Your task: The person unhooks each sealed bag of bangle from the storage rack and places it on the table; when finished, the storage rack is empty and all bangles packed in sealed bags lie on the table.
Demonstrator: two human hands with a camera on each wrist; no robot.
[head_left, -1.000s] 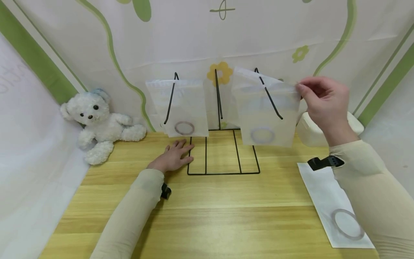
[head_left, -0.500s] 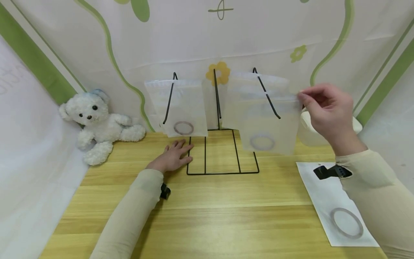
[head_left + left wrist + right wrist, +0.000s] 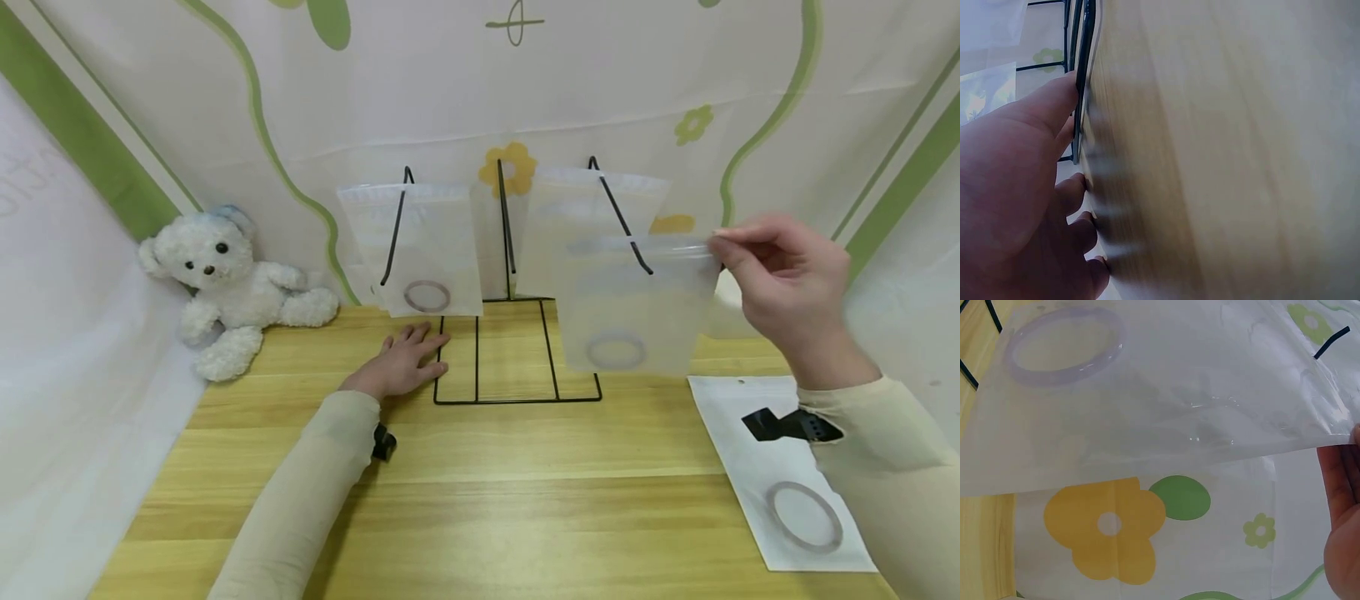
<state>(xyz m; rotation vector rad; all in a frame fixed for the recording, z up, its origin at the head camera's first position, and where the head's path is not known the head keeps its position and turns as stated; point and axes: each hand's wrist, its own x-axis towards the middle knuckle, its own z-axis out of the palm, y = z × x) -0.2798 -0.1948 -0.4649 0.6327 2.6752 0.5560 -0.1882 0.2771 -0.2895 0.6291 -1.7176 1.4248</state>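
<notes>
In the head view my right hand [image 3: 787,287] pinches the top right corner of a translucent zip bag [image 3: 637,300]. A pale purple ring [image 3: 1035,378] shows inside the bag in the right wrist view. The bag hangs near the front end of the right hook of a black wire rack [image 3: 517,402]. Another translucent bag [image 3: 540,242] hangs further back on that hook. My left hand [image 3: 397,367] rests on the table with fingers spread, touching the left side of the rack's base. In the left wrist view its thumb lies against the black wire.
More bags [image 3: 442,242] hang on the left hook, the front one with a ring inside. A white teddy bear [image 3: 236,287] sits at the back left. On the right lies a white packet [image 3: 738,442] with a ring. A white box [image 3: 727,317] stands partly behind my right hand.
My right hand has moved down and toward me, sliding the front bag forward along the right hook, away from the bag behind. The left hand has stayed in place.
</notes>
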